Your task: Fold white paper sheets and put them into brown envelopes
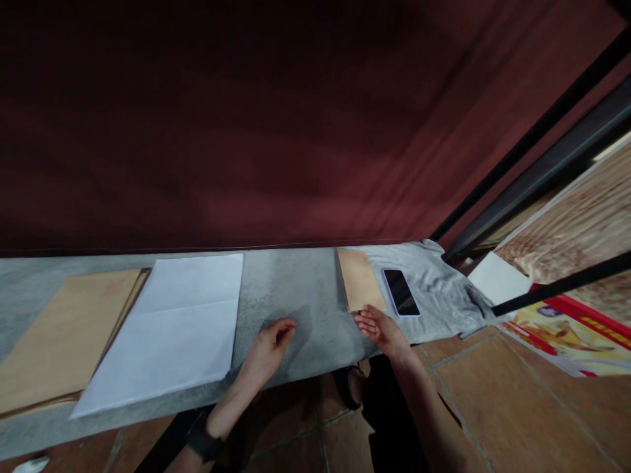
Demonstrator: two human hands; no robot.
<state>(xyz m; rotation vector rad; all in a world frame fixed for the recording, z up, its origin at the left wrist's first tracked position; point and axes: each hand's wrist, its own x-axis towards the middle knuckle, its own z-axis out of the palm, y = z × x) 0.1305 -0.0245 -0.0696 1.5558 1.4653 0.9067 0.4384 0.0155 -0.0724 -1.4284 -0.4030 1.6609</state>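
A small brown paper envelope (362, 279), perhaps a stack of them, lies on the grey cloth-topped bench. My right hand (382, 330) is at its near edge, thumb and fingers closed on the corner. My left hand (270, 345) hovers over the bench to the left, fingers curled in, with nothing visible in it. Left of that hand lies a large white sheet (172, 328) with a crease across it. Beyond it is a pile of large brown envelopes (69, 328), partly covered by the sheet.
A phone (401, 292) in a pale case lies right of the small envelope. Crumpled grey cloth (444, 286) covers the bench's right end. Behind the bench hangs a dark red curtain (276, 131). Black poles (537, 138) and a printed carton (572, 328) stand at right, above tiled floor (483, 381).
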